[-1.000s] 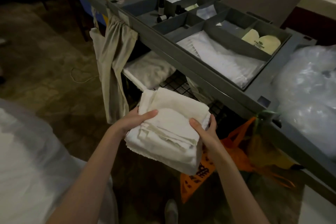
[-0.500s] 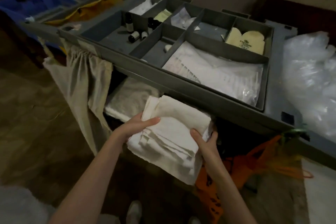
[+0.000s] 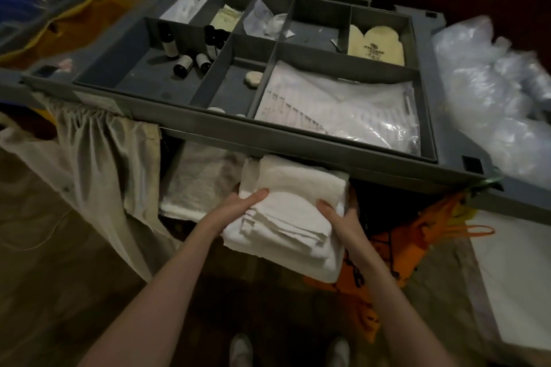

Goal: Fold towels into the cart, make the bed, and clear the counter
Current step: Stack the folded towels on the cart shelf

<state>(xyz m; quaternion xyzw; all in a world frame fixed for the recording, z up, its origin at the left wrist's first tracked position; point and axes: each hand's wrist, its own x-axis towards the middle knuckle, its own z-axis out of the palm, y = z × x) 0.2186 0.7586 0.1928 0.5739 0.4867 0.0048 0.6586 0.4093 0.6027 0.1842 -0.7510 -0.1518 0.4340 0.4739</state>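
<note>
Cart (image 3: 268, 140) shelf — hands (image 3: 292, 214) gripping folded towels (image 3: 292, 202).

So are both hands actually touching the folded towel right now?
Touching. The head view shows the left hand with its thumb laid over the folded towel and the right hand gripping its right edge.

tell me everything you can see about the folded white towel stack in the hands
The folded white towel stack looks like soft terry cloth, folded into a thick rectangular bundle with several layered edges showing on top near the front. It is held roughly level, its far end reaching under the grey cart top toward the shelf, beside another pale towel lying there. The left hand and right hand grip its sides, thumbs on top.
</note>
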